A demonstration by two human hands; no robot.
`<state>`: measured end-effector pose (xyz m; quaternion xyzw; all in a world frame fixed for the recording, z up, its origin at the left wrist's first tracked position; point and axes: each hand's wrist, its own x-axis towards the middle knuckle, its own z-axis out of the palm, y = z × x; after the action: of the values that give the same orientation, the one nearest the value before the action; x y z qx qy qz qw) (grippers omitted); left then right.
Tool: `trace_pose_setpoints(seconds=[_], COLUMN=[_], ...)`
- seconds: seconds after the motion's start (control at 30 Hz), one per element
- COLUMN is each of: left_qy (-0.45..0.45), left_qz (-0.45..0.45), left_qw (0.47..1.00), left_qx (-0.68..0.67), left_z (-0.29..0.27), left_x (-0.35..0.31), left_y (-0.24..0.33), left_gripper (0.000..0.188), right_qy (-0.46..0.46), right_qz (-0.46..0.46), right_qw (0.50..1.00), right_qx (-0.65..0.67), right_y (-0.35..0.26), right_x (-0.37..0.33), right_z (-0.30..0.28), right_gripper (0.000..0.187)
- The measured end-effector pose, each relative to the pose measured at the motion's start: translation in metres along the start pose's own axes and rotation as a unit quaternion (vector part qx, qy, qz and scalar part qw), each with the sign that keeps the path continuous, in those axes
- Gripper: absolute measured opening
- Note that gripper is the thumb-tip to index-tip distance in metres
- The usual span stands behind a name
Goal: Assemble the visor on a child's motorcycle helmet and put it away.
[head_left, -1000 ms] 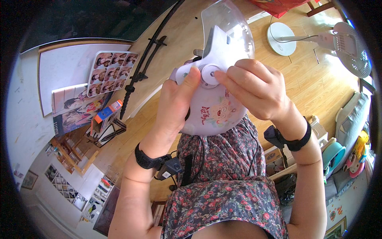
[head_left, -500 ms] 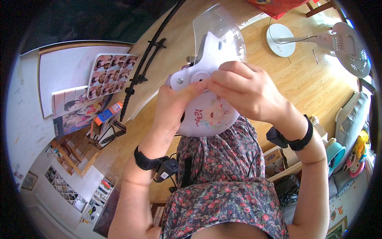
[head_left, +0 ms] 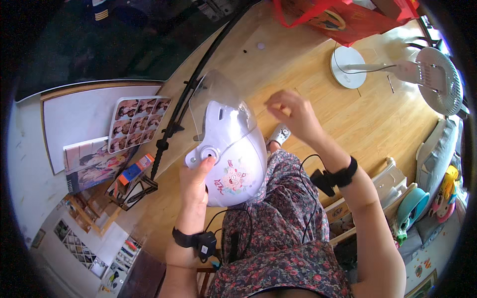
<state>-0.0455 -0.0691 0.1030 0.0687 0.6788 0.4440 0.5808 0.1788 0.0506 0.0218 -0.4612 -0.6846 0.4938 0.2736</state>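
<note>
White helmet [head_left: 236, 171] with clear visor [head_left: 216, 87]: centre of dial. Left hand [head_left: 195, 181], helmet's 8 o'clock: clasping its edge, thumb at round pivot [head_left: 203, 152]. Right hand [head_left: 294, 113], toward 1 o'clock: apart, fingers half-curled, seemingly empty.

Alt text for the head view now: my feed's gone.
The left hand holds a pale helmet with a clear visor, thumb at its round side piece. The right hand hovers apart from it, fingers curled; a white fan stands beyond.

Stylised red lettering [head_left: 218, 187] on white visored helmet [head_left: 251, 166], beside cartoon print [head_left: 232, 180]. Dark printed mark [head_left: 341, 212] on cardboard box [head_left: 334, 216], too small to read. White label [head_left: 204, 251] on black wrist device [head_left: 210, 242], also illegible.
</note>
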Motion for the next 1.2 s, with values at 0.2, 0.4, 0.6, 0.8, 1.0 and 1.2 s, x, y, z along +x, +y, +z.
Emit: trace_pose_setpoints(seconds=[0.2,0.4,0.6,0.8,1.0,1.2], left_qy=[0.011,0.023,-0.003,-0.011,-0.017,-0.049], left_qz=[0.017,-0.022,-0.021,-0.023,-0.004,0.065], left_qw=[1.000,0.999,1.000,1.000,1.000,0.993], left_qx=[-0.006,-0.027,0.007,0.013,0.006,0.090], left_z=[0.001,0.007,0.016,0.020,0.016,0.015], left_x=[0.035,0.072,0.103,0.123,0.125,0.127], left_y=[-0.009,-0.022,-0.012,-0.021,-0.019,-0.028], left_gripper=[0.038,0.040,0.035,0.035,0.037,0.030], right_qy=[0.117,0.098,0.030,0.033,0.064,-0.074], right_qz=[0.110,0.072,0.035,-0.038,0.084,0.087], right_qw=[0.976,0.949,0.915,0.898,0.986,0.977], right_qx=[-0.149,-0.291,-0.401,-0.437,-0.126,0.181], right_y=[0.134,0.184,0.201,0.206,0.120,0.011], right_x=[0.109,0.162,0.175,0.177,0.148,0.053], right_z=[0.021,0.047,0.056,0.042,0.048,0.078], right_gripper=[0.018,0.025,0.019,0.020,0.021,0.013])
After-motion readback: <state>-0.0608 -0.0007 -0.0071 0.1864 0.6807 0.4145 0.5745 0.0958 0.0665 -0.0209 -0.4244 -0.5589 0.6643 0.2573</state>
